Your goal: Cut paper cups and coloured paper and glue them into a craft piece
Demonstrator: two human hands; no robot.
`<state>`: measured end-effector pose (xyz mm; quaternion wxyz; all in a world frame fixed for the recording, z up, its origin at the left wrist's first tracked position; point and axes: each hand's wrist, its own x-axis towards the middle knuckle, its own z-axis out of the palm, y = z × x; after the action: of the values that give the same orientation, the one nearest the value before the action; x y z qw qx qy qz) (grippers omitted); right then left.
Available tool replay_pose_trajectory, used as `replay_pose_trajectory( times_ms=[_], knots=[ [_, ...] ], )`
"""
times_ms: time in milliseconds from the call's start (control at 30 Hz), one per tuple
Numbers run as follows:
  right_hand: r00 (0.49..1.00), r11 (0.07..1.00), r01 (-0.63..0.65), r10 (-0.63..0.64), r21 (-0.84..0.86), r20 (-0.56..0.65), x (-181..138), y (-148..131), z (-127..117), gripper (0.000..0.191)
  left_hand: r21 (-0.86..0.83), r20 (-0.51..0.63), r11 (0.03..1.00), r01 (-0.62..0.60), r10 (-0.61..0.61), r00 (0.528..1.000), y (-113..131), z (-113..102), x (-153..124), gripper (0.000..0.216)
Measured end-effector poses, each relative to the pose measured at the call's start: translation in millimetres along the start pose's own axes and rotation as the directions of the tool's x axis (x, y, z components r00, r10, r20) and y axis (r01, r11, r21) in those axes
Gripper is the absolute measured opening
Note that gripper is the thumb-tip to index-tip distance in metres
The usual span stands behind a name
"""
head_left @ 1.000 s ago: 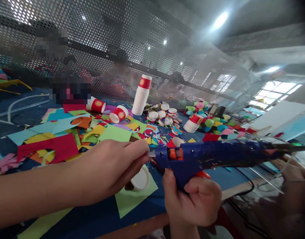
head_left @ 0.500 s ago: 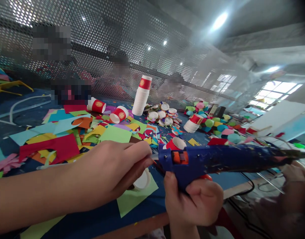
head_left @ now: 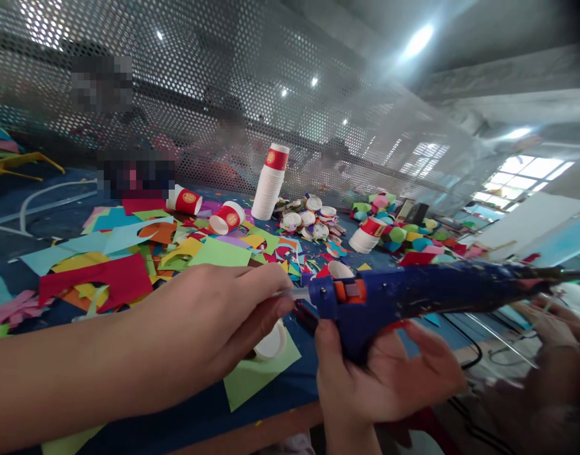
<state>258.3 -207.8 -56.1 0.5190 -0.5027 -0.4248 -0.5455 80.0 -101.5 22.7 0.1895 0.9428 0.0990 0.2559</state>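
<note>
My right hand (head_left: 366, 385) holds a blue glue gun (head_left: 427, 291) by its handle, with the nozzle pointing to the right. Its thumb rests near the back of the handle, and some fingers are stretched away from the trigger. Between the thumb and fingers of my left hand (head_left: 218, 316) is a clear glue stick (head_left: 298, 293), which meets the rear end of the gun. Below the left hand, a white round cup piece (head_left: 273, 343) lies on a light green paper sheet (head_left: 259, 385), partly covered by the fingers. A red-and-white paper cup (head_left: 340, 270) lies behind the gun.
Coloured paper scraps (head_left: 100, 278) cover the left of the blue table. Farther back stand a tall cup stack (head_left: 270, 183), a pile of cut cup bottoms (head_left: 309, 218) and coloured paper pieces (head_left: 413, 237). Another person's hands (head_left: 555, 332) are at the right, near black cables (head_left: 470, 344).
The fingers of my right hand have loosened and stretched away from the trigger. The gun has shifted slightly right, and more of the glue stick shows between it and my left hand.
</note>
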Motion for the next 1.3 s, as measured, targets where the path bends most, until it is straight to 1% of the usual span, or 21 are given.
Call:
replay_pose_trajectory(
  times_ms=[67,100,133,200,267,300,433,533,600,733,767,833,933,1033,1100,1167,1233,1300],
  knots=[
    [0.998,0.998,0.028,-0.025,-0.060,0.050,0,1,1,0.036,-0.001,0.027,0.999,0.043,-0.043,0.999,0,-1,1,0.029],
    [0.997,0.998,0.017,-0.013,-0.060,0.078,0,1,1,0.035,-0.002,0.034,0.999,0.053,-0.053,0.998,0,-1,1,0.029],
    [0.995,1.000,-0.014,0.017,-0.027,0.099,0,0,1,0.036,-0.005,0.037,0.998,0.057,-0.057,0.998,0,0,2,0.029],
    [0.990,0.992,-0.079,0.067,0.096,0.122,-1,-3,2,0.051,-0.012,0.037,0.999,0.051,-0.051,0.998,-1,1,2,0.028],
    [0.991,0.977,-0.098,0.079,0.191,0.105,-1,-6,3,0.065,-0.020,0.047,0.999,0.049,-0.048,0.998,-1,2,3,0.027],
    [0.992,0.971,-0.098,0.077,0.217,0.100,-1,-7,4,0.068,-0.022,0.053,0.999,0.048,-0.047,0.997,-1,3,3,0.027],
    [0.990,0.944,-0.141,0.125,0.299,0.071,1,-11,8,0.065,-0.039,0.064,0.999,0.022,-0.019,0.998,-1,2,2,0.027],
    [0.983,0.941,-0.181,0.171,0.287,0.061,1,-13,9,0.059,-0.044,0.051,0.999,0.012,-0.010,0.999,0,2,3,0.025],
    [0.980,0.940,-0.198,0.185,0.277,0.073,2,-14,9,0.055,-0.037,0.047,0.999,0.022,-0.020,0.999,0,2,3,0.024],
    [0.987,0.948,-0.157,0.143,0.277,0.070,1,-15,9,0.055,0.012,0.066,0.999,0.036,-0.037,0.997,0,1,3,0.026],
    [0.986,0.944,-0.164,0.148,0.285,0.077,1,-15,8,0.054,0.028,0.072,0.999,0.027,-0.029,0.997,0,0,3,0.027],
    [0.974,0.925,-0.224,0.198,0.307,0.111,0,-17,8,0.052,0.049,0.071,0.999,-0.016,0.013,0.997,-2,-1,3,0.028],
    [0.946,0.893,-0.320,0.284,0.317,0.156,-1,-19,7,0.062,0.049,0.041,0.995,-0.093,0.091,0.995,-5,-1,3,0.026],
    [0.931,0.881,-0.360,0.320,0.306,0.175,0,-21,5,0.075,0.043,0.047,0.993,-0.111,0.109,0.993,-7,-1,4,0.028],
    [0.903,0.835,-0.425,0.367,0.349,0.222,1,-22,4,0.076,0.059,0.046,0.991,-0.117,0.115,0.992,-8,0,4,0.030],
    [0.847,0.720,-0.532,0.463,0.445,0.262,0,-24,3,0.067,0.098,0.015,0.987,-0.130,0.129,0.991,-9,1,3,0.030],
    [0.754,0.558,-0.637,0.594,0.532,0.280,0,-25,3,0.053,0.144,-0.011,0.977,-0.157,0.160,0.987,-9,3,2,0.028],
    [0.647,0.407,-0.715,0.693,0.569,0.318,0,-25,4,0.043,0.172,-0.016,0.968,-0.185,0.191,0.981,-9,3,1,0.026]
  ],
)
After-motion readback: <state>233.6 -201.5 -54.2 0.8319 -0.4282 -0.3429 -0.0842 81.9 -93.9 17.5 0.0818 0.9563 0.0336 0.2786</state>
